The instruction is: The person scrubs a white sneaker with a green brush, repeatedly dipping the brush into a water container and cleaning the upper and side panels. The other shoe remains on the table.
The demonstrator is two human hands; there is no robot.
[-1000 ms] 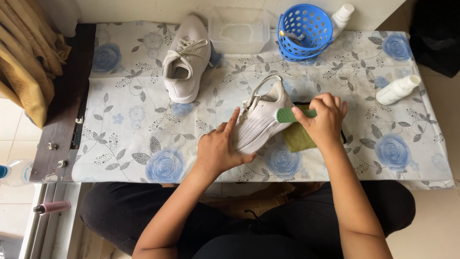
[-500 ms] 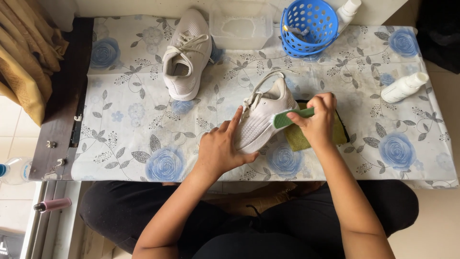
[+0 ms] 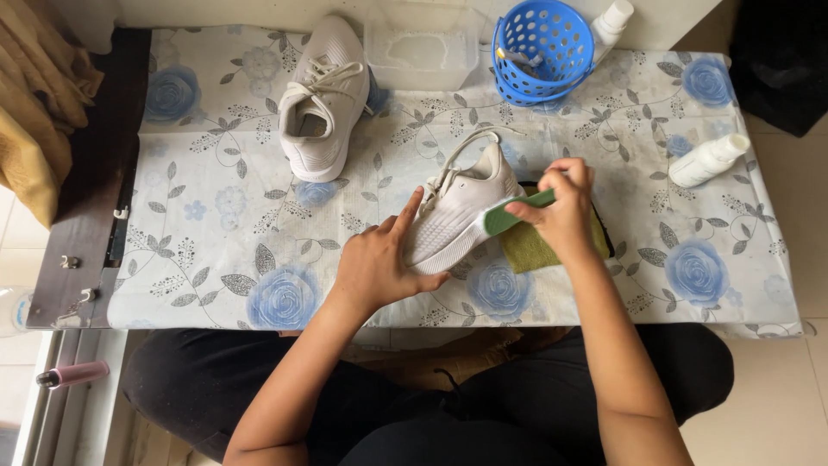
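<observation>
Since a second ago, my right hand (image 3: 565, 211) has drawn the green brush (image 3: 513, 213) a little lower along the sneaker, and the view has slid slightly so the blue basket sits nearer the top edge. My left hand (image 3: 375, 263) lies open and flat against the toe end of the white sneaker (image 3: 457, 216), thumb up along its side, pinning it rather than gripping it. My right hand is clenched around the brush handle, with the brush head touching the shoe's side near the heel. That sneaker lies tilted on its side at the middle of the flower-patterned table cover (image 3: 216, 216), its heel over an olive-green cloth (image 3: 526, 250) that lies partly under my right hand. Its laces loop up toward the far edge. A second white sneaker (image 3: 323, 99) stands upright well apart at the upper left. Beside the blue perforated basket (image 3: 543, 43) is a clear plastic tub (image 3: 423, 52), and a white bottle (image 3: 709, 159) lies on its side to the right.
</observation>
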